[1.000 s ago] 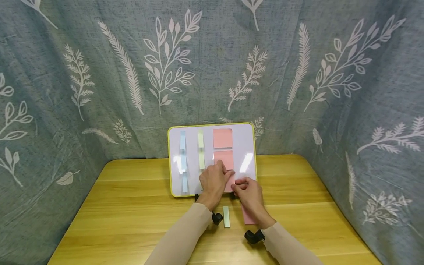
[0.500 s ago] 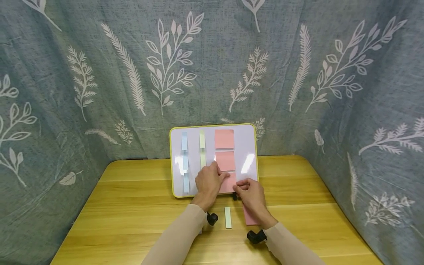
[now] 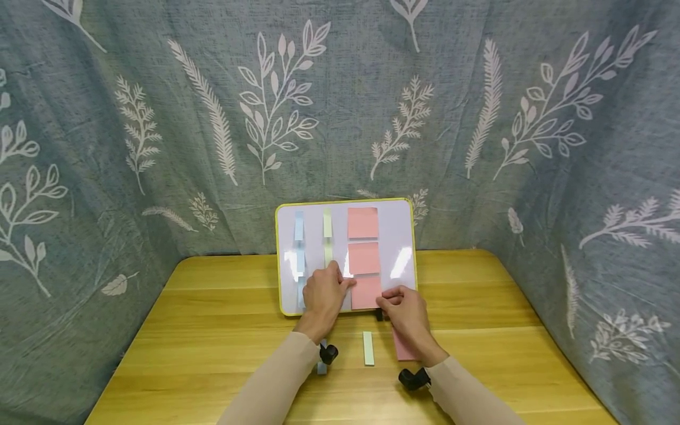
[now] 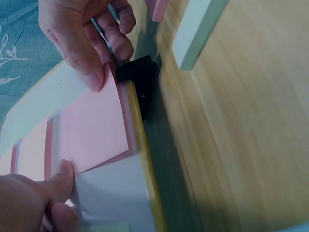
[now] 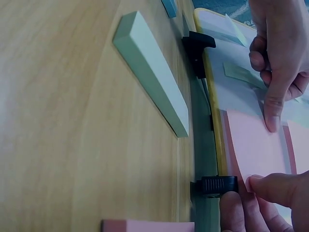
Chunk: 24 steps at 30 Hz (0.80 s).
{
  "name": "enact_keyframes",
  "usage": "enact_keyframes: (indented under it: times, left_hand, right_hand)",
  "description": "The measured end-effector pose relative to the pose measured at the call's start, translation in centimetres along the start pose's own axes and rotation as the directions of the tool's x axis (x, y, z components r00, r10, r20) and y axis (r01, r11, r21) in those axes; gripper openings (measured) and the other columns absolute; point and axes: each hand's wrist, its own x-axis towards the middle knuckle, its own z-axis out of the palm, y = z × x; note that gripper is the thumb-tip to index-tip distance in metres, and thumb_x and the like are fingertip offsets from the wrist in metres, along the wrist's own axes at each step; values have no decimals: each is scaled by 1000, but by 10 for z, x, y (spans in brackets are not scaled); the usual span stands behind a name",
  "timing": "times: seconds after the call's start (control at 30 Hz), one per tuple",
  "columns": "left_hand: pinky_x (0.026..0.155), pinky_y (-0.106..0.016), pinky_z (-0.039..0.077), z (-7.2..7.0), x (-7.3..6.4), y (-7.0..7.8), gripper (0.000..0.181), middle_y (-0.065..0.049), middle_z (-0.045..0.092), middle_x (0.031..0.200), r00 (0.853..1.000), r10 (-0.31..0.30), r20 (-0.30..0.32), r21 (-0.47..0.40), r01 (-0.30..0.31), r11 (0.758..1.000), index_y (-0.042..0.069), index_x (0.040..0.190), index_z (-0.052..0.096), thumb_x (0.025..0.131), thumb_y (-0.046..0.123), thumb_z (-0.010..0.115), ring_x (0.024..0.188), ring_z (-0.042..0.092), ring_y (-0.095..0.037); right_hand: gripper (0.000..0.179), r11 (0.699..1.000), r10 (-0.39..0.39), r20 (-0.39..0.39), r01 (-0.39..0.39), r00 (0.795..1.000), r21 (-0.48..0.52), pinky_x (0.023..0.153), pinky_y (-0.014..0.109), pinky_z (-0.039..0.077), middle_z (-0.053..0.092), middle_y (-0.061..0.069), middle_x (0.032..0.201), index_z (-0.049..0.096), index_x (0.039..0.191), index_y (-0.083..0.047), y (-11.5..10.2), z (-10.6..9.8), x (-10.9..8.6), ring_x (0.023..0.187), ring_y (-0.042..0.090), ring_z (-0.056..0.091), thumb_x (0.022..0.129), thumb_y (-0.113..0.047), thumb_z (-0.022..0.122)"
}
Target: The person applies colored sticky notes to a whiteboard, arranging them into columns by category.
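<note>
A whiteboard [image 3: 398, 236] with a yellow rim stands tilted on the table. My right hand [image 3: 406, 310] pinches the lower right corner of the lowest pink sticky note [image 3: 365, 294] between thumb and fingers. That corner lifts a little off the board in the left wrist view. At the note's upper left corner, the straight thumb of my left hand [image 3: 324, 295] presses on the paper, as the right wrist view [image 5: 251, 140] shows. Above are two more pink sticky notes [image 3: 363, 258] in the same column. My right forearm partly hides a pink sticky-note pad [image 3: 405, 348].
Pale green strips [image 3: 327, 224] and light blue strips [image 3: 299, 227] form columns on the board's left; my left hand covers some. A green strip pad [image 3: 369, 348] and a blue strip pad [image 3: 321, 367] lie on the wooden table [image 3: 212, 330]. Black clips [image 5: 217, 186] hold the board's lower edge.
My left hand has slid left across the lowest pink note to its upper left corner, uncovering it. The right hand keeps to the lower right corner. The view has shifted slightly.
</note>
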Motion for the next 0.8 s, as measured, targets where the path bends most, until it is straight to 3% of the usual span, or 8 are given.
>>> enact_keyframes:
  times: [0.33,0.6,0.8]
  left_hand:
    - [53,-39,52,-7,-1,-6,44,-1,77,73,999,-10,-40,-7,10,1000,20,79,64,97,41,98,63,72,-24]
    - [52,-35,51,-18,-5,-5,45,5,70,66,996,72,-57,32,-70,997,23,77,63,98,43,97,57,65,-16]
    - [49,-31,45,-29,-10,-7,46,7,63,59,989,128,-76,52,-125,991,24,76,63,98,46,96,53,59,-12]
  right_hand:
    - [19,1000,-12,19,12,1000,14,69,27,60,89,12,99,82,117,-6,2,-2,0,82,25,84,107,-21,88]
    - [21,999,-30,31,29,999,40,74,27,62,89,14,106,82,121,-5,2,-7,-3,87,26,84,107,-21,87]
    - [24,997,-71,16,72,997,-40,84,34,65,88,12,114,82,124,-8,-1,-18,-3,93,22,85,108,-25,86]
